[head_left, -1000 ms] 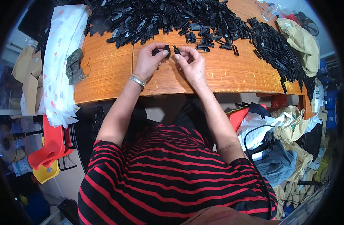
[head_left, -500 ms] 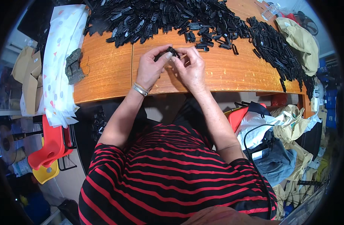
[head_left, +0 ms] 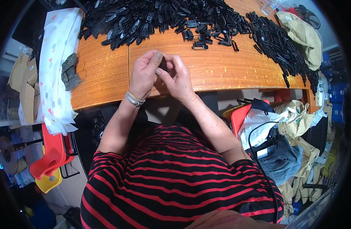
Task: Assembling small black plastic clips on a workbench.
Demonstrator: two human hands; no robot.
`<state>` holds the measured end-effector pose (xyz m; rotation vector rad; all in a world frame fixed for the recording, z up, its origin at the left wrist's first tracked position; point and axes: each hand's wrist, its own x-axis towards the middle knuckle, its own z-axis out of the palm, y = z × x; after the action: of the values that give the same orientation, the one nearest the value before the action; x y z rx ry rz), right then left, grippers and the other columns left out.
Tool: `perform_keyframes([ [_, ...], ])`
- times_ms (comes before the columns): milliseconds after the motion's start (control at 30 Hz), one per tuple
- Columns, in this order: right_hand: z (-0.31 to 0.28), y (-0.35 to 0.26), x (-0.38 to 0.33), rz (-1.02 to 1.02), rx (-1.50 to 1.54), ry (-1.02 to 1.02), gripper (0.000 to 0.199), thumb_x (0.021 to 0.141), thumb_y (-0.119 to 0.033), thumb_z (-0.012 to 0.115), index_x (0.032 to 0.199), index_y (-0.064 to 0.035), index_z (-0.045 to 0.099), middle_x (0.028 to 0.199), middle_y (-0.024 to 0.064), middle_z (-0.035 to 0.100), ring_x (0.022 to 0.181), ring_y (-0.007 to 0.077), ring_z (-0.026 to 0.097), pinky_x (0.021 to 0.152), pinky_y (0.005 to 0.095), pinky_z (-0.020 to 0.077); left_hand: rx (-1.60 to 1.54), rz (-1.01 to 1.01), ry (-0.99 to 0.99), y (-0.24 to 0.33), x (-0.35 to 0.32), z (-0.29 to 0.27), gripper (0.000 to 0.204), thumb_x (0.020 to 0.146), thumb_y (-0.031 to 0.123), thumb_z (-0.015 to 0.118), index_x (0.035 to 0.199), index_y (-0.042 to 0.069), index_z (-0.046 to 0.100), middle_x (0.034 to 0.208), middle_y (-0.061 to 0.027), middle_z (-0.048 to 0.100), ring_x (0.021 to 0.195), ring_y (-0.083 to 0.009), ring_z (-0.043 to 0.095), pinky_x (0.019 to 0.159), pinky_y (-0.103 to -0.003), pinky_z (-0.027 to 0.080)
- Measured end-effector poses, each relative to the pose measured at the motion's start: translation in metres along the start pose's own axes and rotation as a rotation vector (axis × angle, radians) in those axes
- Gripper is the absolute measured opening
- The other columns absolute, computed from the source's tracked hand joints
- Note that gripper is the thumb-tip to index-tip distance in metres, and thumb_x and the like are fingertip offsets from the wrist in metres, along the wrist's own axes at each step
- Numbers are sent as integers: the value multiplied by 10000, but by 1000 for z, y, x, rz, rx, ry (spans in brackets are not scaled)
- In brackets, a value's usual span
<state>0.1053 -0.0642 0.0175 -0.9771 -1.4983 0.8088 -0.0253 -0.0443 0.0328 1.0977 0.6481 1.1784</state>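
Note:
Close together above the wooden table, my left hand (head_left: 144, 75) and my right hand (head_left: 178, 79) both pinch a small black plastic part (head_left: 163, 64). Most of it is hidden behind my fingers, so its full shape cannot be made out. My left thumb points up over its left side, while my right thumb presses from below. A silver bracelet circles my left wrist. Beyond my hands lie several loose black plastic clip-like pieces (head_left: 200, 46), in front of a large heap (head_left: 145, 23) of similar black parts.
A long pile of black frame-like parts (head_left: 276, 47) runs down the table's (head_left: 102, 72) right side. At the left, a white patterned sheet (head_left: 59, 57) hangs over the edge beside a dark knitted cloth (head_left: 70, 72). Red chairs (head_left: 51, 156) and bags (head_left: 297, 118) stand around.
Both hands have shifted slightly left and nearer to me, turning the black part so that it is more upright between my fingers. The whole view has also moved a little.

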Motion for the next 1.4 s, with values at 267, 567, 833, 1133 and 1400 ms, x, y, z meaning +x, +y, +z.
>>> perform_keyframes([
  [267,-15,11,18,30,-62,-491,347,817,-153,741,1107,-19,604,888,55,652,796,90,607,692,253,510,736,-237,139,72,-82,-71,257,956,227,550,883,-1,643,717,-29,637,640,-124,594,564,-253,453],
  [567,-96,54,105,-36,-1108,-41,247,783,-179,705,1009,-82,693,971,160,626,848,335,639,728,415,517,1477,-23,216,107,-82,-74,145,870,99,638,946,-24,649,845,-110,678,767,-176,655,726,-282,500],
  [833,-91,60,105,-44,-1128,-143,116,778,-165,680,843,-70,662,953,154,609,861,343,634,737,442,507,1484,116,48,-13,108,14,230,840,291,658,1002,127,664,853,-131,686,823,-321,659,718,-429,517],
  [1133,-96,66,103,-62,-1122,-102,148,805,-186,636,864,-51,646,835,163,660,810,342,650,706,453,510,1653,15,43,-37,158,28,258,821,249,665,1002,67,638,941,-171,674,900,-333,652,788,-435,515],
  [1400,-82,58,92,-111,-967,-10,141,788,-126,630,883,-22,616,704,223,645,668,374,652,610,462,516,1497,240,57,-48,124,8,174,766,100,646,918,49,580,874,-155,636,829,-349,623,741,-420,512],
])
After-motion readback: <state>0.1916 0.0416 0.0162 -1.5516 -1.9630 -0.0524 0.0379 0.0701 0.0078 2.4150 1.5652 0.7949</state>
